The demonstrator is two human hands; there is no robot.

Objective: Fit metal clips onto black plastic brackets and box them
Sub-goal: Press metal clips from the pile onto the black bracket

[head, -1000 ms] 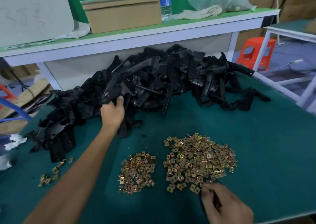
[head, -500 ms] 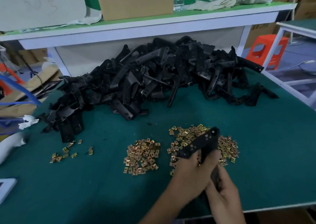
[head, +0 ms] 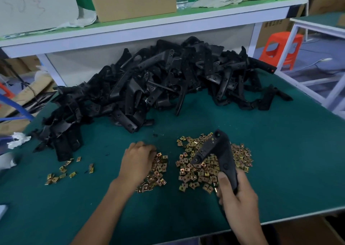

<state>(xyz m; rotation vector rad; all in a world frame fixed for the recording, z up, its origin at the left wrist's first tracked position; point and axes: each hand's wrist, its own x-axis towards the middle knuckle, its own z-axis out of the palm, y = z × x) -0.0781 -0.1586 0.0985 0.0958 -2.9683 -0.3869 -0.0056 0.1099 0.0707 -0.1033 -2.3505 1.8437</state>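
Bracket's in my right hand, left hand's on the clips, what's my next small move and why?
Probably pinch one clip from the small pile under your left hand and bring it to the bracket: your right hand already grips it, and whether the left holds a clip yet is hidden.

A green-topped table bears a sprawling heap of black plastic brackets along its far side. Two piles of brass-coloured metal clips lie nearer, with a few loose clips scattered at the left.
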